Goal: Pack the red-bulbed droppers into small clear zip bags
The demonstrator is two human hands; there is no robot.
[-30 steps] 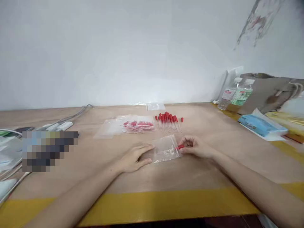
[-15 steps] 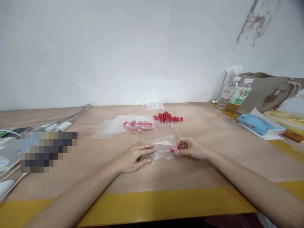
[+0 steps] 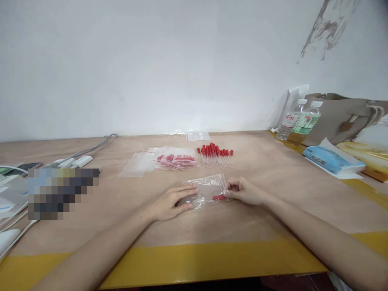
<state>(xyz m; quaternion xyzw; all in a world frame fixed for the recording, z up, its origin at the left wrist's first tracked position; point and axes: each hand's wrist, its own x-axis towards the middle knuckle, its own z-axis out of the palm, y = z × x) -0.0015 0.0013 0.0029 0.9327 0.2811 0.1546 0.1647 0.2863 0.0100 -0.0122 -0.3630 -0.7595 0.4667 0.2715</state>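
A clear zip bag (image 3: 209, 186) lies on the table between my hands. My left hand (image 3: 172, 202) rests flat across its left end, fingers stretched and thumb apart. At the opposite, right end, my right hand (image 3: 242, 190) has its fingers curled and pinched at the bag's edge. Inside the bag, close to those fingers, shows the red rubber bulb of a dropper (image 3: 218, 197); its glass stem is hard to make out. Beyond the bag lies a bunch of droppers with red bulbs (image 3: 214, 150). To its left, bags holding red-bulbed droppers (image 3: 177, 159) are piled up.
Flat empty-looking bags (image 3: 135, 165) lie left of the pile, and another small bag (image 3: 198, 136) by the wall. Cables and white plugs (image 3: 81, 161) occupy the left side. At right stand two bottles (image 3: 304, 121), a tissue pack (image 3: 332, 158) and a grey bag (image 3: 336, 113).
The red bulb has shifted down and slightly left within the bag. My right hand has moved slightly right along the bag's edge; my left hand stays in place.
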